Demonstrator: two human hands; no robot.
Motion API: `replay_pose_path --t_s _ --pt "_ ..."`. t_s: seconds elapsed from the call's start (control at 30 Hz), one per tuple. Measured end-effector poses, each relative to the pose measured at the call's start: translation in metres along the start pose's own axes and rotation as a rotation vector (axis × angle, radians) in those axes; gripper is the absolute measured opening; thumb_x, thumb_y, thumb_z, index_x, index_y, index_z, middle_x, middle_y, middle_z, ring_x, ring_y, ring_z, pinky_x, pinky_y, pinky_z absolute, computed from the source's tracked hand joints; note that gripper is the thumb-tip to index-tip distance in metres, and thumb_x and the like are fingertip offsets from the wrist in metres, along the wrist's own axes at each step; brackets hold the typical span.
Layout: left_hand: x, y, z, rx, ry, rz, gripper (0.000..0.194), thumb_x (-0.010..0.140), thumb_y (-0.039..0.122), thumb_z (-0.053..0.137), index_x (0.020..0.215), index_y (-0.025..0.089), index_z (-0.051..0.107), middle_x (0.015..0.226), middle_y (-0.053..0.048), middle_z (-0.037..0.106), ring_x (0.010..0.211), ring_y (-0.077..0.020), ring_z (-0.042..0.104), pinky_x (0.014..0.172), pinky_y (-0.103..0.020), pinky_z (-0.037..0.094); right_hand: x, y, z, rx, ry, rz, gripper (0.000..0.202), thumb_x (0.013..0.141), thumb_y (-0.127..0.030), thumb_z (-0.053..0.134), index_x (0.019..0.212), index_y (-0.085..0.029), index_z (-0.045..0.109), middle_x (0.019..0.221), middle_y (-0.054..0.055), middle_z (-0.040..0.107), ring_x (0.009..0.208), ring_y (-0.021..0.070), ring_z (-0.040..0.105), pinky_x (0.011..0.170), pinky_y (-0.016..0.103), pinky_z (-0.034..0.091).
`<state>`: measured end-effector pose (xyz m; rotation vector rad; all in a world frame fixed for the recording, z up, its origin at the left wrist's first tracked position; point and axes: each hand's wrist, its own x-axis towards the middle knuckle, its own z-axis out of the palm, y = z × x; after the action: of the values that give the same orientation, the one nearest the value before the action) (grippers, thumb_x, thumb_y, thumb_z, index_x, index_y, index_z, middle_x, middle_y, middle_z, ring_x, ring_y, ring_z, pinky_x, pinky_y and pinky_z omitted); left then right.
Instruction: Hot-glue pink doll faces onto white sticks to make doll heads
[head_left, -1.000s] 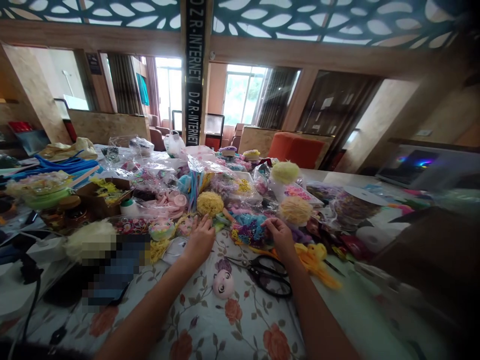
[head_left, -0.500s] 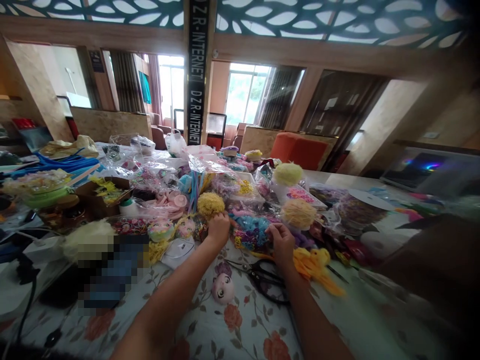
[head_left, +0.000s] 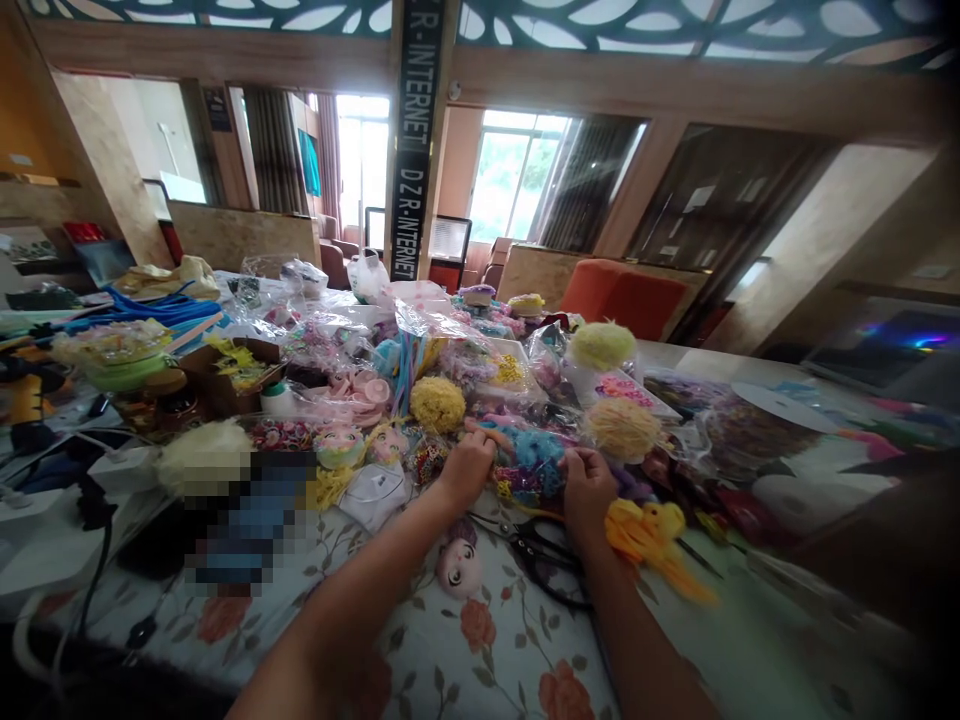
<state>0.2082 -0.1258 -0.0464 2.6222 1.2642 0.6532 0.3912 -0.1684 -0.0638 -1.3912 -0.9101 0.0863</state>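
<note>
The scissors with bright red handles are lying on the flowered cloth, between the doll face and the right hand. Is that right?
Not quite: the scissors are black-handled, not red-handled, as the head view shows. They do lie on the flowered cloth, between the doll face and the right hand.

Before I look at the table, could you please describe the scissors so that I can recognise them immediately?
On the flowered tablecloth, look for the small pale doll head. The scissors lie just to its right, near the right hand. Their black looped handles set them apart from that head and from the fluffy yellow piece.
</note>
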Motion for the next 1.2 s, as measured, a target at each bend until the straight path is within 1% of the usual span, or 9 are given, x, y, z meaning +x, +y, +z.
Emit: replay_pose_path --t_s 0.1,0.27,0.33,0.4,0.53,0.77,1.0,1.1,1.2 --pt "0.001 -0.01 -0.004 0.068 0.02 -0.062 0.028 0.087 0.006 0.04 0.104 0.011 0.062 0.109 -0.015 0.06 0.103 -0.023 0.058 0.086 -0.032 0.048 -0.001 -0.002 0.0 0.0 -0.004 -0.001 0.019 0.076 -0.035 0.056 0.065 -0.019 0.057 0.059 -0.002 0.055 0.056 0.0155 0.046 0.061 0.029 0.038" --pt "-0.004 -0.028 -0.02 0.151 0.096 -0.127 0.041 0.086 0.006 0.039 0.124 0.017 0.053 0.108 -0.012 0.062 0.098 -0.0223 0.059 0.084 -0.033 0.046 -0.002 -0.006 0.0 0.029 -0.009 -0.01 0.023 0.078 -0.036 0.054 0.06 -0.02 0.053 0.057 -0.002 0.053 0.054 0.0147 0.044 0.057 0.028 0.037" --pt "-0.008 -0.039 -0.029 0.189 0.125 -0.146 0.037 0.087 0.006 0.038 0.116 0.015 0.059 0.106 -0.013 0.063 0.101 -0.0247 0.058 0.085 -0.035 0.045 -0.003 -0.01 0.0 0.043 -0.007 -0.013 0.024 0.079 -0.035 0.053 0.061 -0.021 0.053 0.057 -0.002 0.052 0.052 0.0142 0.043 0.055 0.027 0.037" --pt "-0.014 -0.052 -0.037 0.225 0.117 -0.152 0.03 0.084 0.005 0.04 0.097 0.014 0.066 0.096 -0.014 0.065 0.097 -0.0264 0.059 0.083 -0.037 0.044 -0.005 -0.015 0.001 0.055 -0.008 -0.019 0.024 0.08 -0.035 0.052 0.061 -0.021 0.053 0.057 -0.003 0.052 0.052 0.0138 0.042 0.054 0.027 0.036" --pt "-0.03 -0.07 -0.04 0.273 0.083 -0.141 0.025 0.085 0.009 0.043 0.08 0.012 0.068 0.085 -0.015 0.066 0.091 -0.0285 0.061 0.079 -0.039 0.044 -0.008 -0.021 0.002 0.07 -0.055 -0.043 0.024 0.081 -0.034 0.053 0.06 -0.021 0.052 0.056 -0.003 0.05 0.052 0.0134 0.042 0.054 0.027 0.036" --pt "-0.044 -0.046 -0.02 0.276 0.009 0.061 0.025 0.092 0.019 0.042 0.086 0.014 0.065 0.09 -0.012 0.066 0.09 -0.0249 0.06 0.081 -0.037 0.044 -0.01 -0.016 0.003 0.066 -0.102 -0.059 0.025 0.082 -0.034 0.053 0.061 -0.021 0.051 0.056 -0.004 0.049 0.053 0.0135 0.042 0.056 0.027 0.036" --pt "-0.021 -0.041 -0.013 0.251 -0.079 0.304 0.016 0.09 0.015 0.047 0.095 0.016 0.063 0.099 -0.01 0.065 0.102 -0.0212 0.056 0.094 -0.034 0.039 -0.009 -0.013 0.003 0.051 -0.101 -0.063 0.024 0.081 -0.034 0.053 0.061 -0.02 0.052 0.058 -0.003 0.051 0.054 0.0142 0.043 0.057 0.027 0.036" --pt "-0.011 -0.04 -0.016 0.238 -0.062 0.295 0.014 0.09 0.018 0.05 0.093 0.018 0.063 0.099 -0.009 0.065 0.102 -0.0202 0.056 0.095 -0.033 0.039 -0.009 -0.014 0.002 0.039 -0.098 -0.06 0.024 0.081 -0.035 0.053 0.061 -0.02 0.053 0.058 -0.003 0.051 0.054 0.0143 0.044 0.057 0.028 0.036" --pt "-0.01 -0.04 -0.021 0.228 0.012 0.166 0.017 0.092 0.021 0.046 0.096 0.018 0.063 0.102 -0.009 0.065 0.103 -0.0217 0.056 0.092 -0.035 0.04 -0.008 -0.015 0.002 0.034 -0.097 -0.047 0.025 0.081 -0.036 0.053 0.061 -0.021 0.053 0.056 -0.003 0.051 0.052 0.0142 0.043 0.055 0.028 0.035"
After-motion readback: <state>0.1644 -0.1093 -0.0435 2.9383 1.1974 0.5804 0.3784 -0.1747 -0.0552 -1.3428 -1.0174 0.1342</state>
